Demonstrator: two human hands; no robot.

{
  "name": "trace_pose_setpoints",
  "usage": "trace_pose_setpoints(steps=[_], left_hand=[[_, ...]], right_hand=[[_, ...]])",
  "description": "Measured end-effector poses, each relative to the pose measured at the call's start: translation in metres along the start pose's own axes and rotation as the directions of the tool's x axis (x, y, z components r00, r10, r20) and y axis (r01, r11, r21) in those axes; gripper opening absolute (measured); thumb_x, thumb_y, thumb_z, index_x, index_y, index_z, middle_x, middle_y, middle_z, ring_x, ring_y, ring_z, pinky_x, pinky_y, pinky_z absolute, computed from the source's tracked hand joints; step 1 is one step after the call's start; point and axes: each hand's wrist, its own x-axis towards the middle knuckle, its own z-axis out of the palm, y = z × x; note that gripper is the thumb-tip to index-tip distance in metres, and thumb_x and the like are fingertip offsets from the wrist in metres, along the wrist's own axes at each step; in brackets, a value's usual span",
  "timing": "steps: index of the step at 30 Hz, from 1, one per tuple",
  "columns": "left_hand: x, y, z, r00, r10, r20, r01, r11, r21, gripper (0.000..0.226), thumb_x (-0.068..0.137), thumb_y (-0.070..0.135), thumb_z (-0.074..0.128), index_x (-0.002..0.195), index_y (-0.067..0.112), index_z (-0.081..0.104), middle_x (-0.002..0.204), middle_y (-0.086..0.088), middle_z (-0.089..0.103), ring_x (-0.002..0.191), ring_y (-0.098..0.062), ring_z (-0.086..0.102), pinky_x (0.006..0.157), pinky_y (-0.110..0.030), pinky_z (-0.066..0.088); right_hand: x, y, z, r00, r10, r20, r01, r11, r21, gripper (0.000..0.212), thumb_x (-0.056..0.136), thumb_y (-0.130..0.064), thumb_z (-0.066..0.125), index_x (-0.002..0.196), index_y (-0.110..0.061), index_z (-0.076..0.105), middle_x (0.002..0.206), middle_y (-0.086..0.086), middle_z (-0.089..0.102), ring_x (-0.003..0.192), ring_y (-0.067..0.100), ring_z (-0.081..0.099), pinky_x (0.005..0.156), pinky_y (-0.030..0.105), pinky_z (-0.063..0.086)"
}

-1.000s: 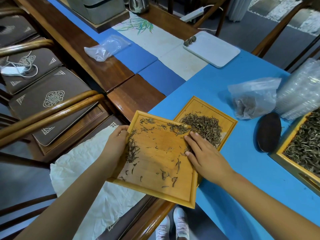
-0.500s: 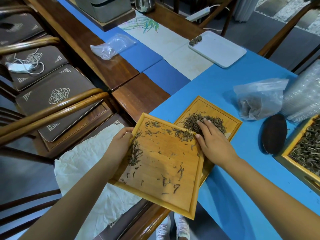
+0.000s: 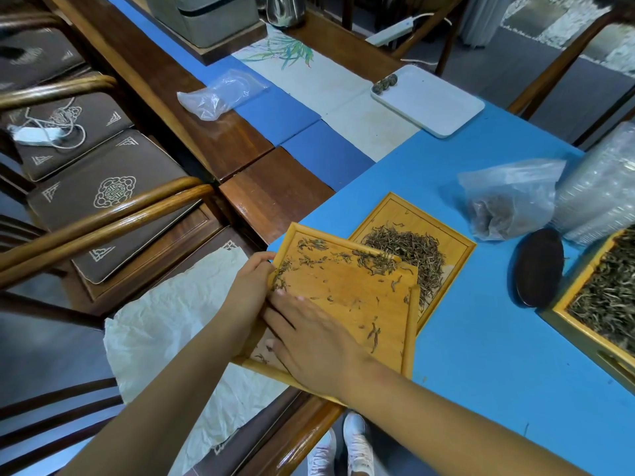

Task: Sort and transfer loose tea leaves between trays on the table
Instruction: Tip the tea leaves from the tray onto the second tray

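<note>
The loose tea leaves lie thin along the far and left edges of the near tray, which you hold tilted with its far corner overlapping the second tray, where a dense heap already sits on the blue table. What has just changed is your right hand: half a second ago its fingers were at the far right lip, pushing leaves onto the heap; now it has swung back across the board and lies flat and spread near the left edge, fingertips beside the clump there, closed on nothing. That reads as one sweep finished and the next one being set up from the left. Your left hand stays clamped on the left rim, steadying the tilt as before. The near tray has also slid further over the second one than a second ago. Further right, a dark oval dish and a plastic bag sit untouched
</note>
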Motion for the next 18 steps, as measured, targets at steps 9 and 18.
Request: trace_pose_setpoints(steps=[9,18], left_hand=[[0.0,-0.004,-0.004,1.0,-0.006,-0.006,0.006,0.999,0.044,0.028,0.091,0.018,0.039,0.102,0.023,0.064,0.102,-0.014,0.068,0.102,-0.033,0.065,0.081,-0.043,0.053],[0.0,-0.006,-0.012,0.999,0.005,-0.033,-0.002,0.995,0.103,0.027,0.09,0.023,0.038,0.097,0.03,0.063,0.1,-0.01,0.069,0.096,-0.029,0.066,0.085,-0.049,0.053]], right_hand=[[0.015,0.044,0.007,0.988,0.154,-0.016,-0.146,0.959,0.245,0.05,0.1,-0.037,0.028,0.146,-0.018,0.021,0.158,0.003,0.016,0.146,0.018,0.008,0.114,0.029,-0.004],[-0.005,0.091,0.008,0.961,0.275,-0.016,-0.268,0.948,0.175,0.05,0.1,-0.04,0.024,0.146,-0.02,0.022,0.157,0.002,0.019,0.146,0.016,0.013,0.116,0.029,0.003]])
